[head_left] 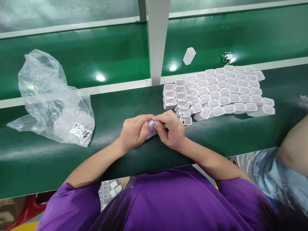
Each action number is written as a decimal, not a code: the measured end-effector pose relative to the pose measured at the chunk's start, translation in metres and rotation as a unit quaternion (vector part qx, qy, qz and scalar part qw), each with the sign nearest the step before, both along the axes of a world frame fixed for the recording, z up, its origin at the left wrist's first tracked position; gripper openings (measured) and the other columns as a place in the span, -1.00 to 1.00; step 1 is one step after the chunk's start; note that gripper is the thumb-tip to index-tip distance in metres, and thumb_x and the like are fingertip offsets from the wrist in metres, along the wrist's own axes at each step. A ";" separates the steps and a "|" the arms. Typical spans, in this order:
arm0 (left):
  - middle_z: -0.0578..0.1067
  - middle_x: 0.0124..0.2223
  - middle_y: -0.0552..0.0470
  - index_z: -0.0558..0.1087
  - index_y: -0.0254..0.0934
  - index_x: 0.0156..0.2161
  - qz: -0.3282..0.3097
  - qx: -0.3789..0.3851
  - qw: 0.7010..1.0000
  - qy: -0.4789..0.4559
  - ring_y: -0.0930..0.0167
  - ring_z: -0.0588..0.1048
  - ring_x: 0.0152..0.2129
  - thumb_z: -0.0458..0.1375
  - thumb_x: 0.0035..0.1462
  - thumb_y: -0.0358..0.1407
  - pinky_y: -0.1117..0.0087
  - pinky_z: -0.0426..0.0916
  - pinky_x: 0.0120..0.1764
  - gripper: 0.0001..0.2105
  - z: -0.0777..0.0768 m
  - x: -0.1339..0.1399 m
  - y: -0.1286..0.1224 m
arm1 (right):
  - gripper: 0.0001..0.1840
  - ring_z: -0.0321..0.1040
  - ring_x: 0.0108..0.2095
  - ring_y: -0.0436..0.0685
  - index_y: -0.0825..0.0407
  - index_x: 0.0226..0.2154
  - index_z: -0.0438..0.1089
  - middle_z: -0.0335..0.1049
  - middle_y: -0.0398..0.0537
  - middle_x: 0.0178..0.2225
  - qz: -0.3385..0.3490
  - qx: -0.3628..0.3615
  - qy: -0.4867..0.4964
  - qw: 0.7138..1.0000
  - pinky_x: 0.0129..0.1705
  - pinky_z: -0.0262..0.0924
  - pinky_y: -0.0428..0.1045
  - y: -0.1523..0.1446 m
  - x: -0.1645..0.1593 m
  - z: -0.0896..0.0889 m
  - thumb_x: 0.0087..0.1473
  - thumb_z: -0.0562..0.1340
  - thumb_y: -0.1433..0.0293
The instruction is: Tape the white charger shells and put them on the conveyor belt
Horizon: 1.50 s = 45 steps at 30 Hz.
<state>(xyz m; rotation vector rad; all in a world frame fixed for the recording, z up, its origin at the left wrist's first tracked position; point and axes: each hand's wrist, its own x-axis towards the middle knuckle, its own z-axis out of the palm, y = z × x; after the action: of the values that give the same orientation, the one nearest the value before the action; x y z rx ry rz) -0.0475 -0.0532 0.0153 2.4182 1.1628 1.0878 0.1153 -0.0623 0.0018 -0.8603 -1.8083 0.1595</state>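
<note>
My left hand is closed round a small white plastic housing, which it holds tilted just over the green bench. At the housing's upper end, the thumb and fingers of my right hand pinch a small white part, mostly covered by the fingertips. Both hands meet at that end. Right beyond my right hand stand rows of open-topped white housings, packed close together. Dark bits show inside a few of the nearest ones.
A clear plastic bag with small pale pieces and a handwritten label lies at the left. A single housing and a small electronic part sit on the far belt. A grey post rises ahead. Another person's arm is at the right.
</note>
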 end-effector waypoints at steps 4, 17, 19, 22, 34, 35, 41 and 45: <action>0.61 -0.41 0.03 0.53 -0.30 -0.25 0.018 0.039 0.998 0.036 0.48 0.54 -0.53 -0.14 0.28 -0.34 0.52 0.37 -0.42 -0.64 -0.002 0.001 -0.002 | -0.86 0.31 -0.41 -0.02 0.01 -0.10 0.28 0.35 -0.13 -0.36 -0.019 0.009 -0.028 0.999 -0.47 0.25 -0.13 -0.003 0.000 -0.001 0.36 0.04 0.46; 0.50 -0.52 0.02 0.53 -0.29 -0.30 0.061 0.007 0.992 0.113 0.44 0.46 -0.59 -0.16 0.30 -0.27 0.46 0.24 -0.50 -0.61 -0.004 0.002 -0.002 | -0.80 0.29 -0.43 -0.03 -0.03 -0.07 0.32 0.32 -0.13 -0.37 -0.003 -0.017 -0.054 0.998 -0.54 0.07 -0.12 -0.001 -0.001 -0.012 0.34 0.04 0.47; 0.54 -0.45 0.01 0.52 -0.28 -0.27 0.035 -0.049 0.994 0.086 0.43 0.49 -0.52 -0.17 0.30 -0.25 0.46 0.30 -0.43 -0.61 0.004 0.000 0.001 | -0.82 0.30 -0.47 -0.04 -0.04 -0.04 0.26 0.32 -0.15 -0.38 0.040 -0.116 0.032 0.992 -0.50 0.17 -0.13 0.001 -0.002 -0.008 0.37 0.01 0.38; 0.56 -0.32 0.03 0.48 -0.24 -0.15 0.033 -0.180 0.983 0.031 0.44 0.49 -0.48 -0.16 0.30 -0.19 0.45 0.35 -0.35 -0.64 0.015 -0.005 0.011 | -0.77 0.22 -0.63 -0.09 -0.05 0.01 0.17 0.30 -0.24 -0.43 0.098 -0.274 0.188 0.938 -0.55 0.20 -0.14 0.001 -0.003 -0.004 0.39 0.00 0.23; 0.41 -0.40 0.06 0.34 -0.19 -0.01 0.280 -0.309 0.900 0.125 0.32 0.43 -0.49 0.16 -0.08 -0.31 0.28 0.37 -0.28 -0.57 0.020 -0.065 0.156 | -0.73 0.35 -0.40 0.01 0.05 -0.11 0.36 0.40 -0.10 -0.33 0.156 -0.372 0.096 0.910 -0.29 0.23 -0.09 0.014 -0.016 -0.042 0.28 0.06 0.27; 0.43 -0.40 0.05 0.39 -0.17 -0.03 0.283 -0.313 0.897 0.131 0.30 0.45 -0.50 0.15 -0.08 -0.31 0.26 0.37 -0.27 -0.58 0.022 -0.068 0.168 | -0.73 0.36 -0.36 0.03 0.06 -0.12 0.37 0.42 -0.08 -0.30 0.160 -0.365 0.086 0.913 -0.25 0.23 -0.08 0.014 -0.016 -0.043 0.28 0.06 0.27; 0.51 -0.42 0.00 0.46 -0.23 -0.23 0.298 -0.284 0.895 0.170 0.08 0.52 -0.15 0.29 -0.21 -0.31 0.19 0.33 -0.07 -0.68 0.026 -0.076 0.227 | -0.73 0.40 -0.24 0.06 0.06 -0.09 0.39 0.48 -0.03 -0.19 0.161 -0.380 0.033 0.910 -0.15 0.23 -0.07 0.016 -0.016 -0.042 0.28 0.07 0.32; 0.43 -0.51 0.01 0.32 -0.20 -0.48 0.301 -0.256 0.906 0.150 0.03 0.44 -0.04 0.37 -0.25 -0.23 0.12 0.27 -0.01 -0.71 0.015 -0.073 0.246 | -0.77 0.42 -0.20 0.04 0.06 -0.11 0.41 0.50 -0.03 -0.16 0.172 -0.386 0.037 0.906 -0.10 0.24 -0.08 0.017 -0.016 -0.042 0.25 0.10 0.37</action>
<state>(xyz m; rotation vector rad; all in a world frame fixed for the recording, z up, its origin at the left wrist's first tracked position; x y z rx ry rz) -0.1202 0.1925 0.0300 1.8821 2.0805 0.4272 0.0992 -0.0450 -0.0406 -1.0318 -1.8138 1.1827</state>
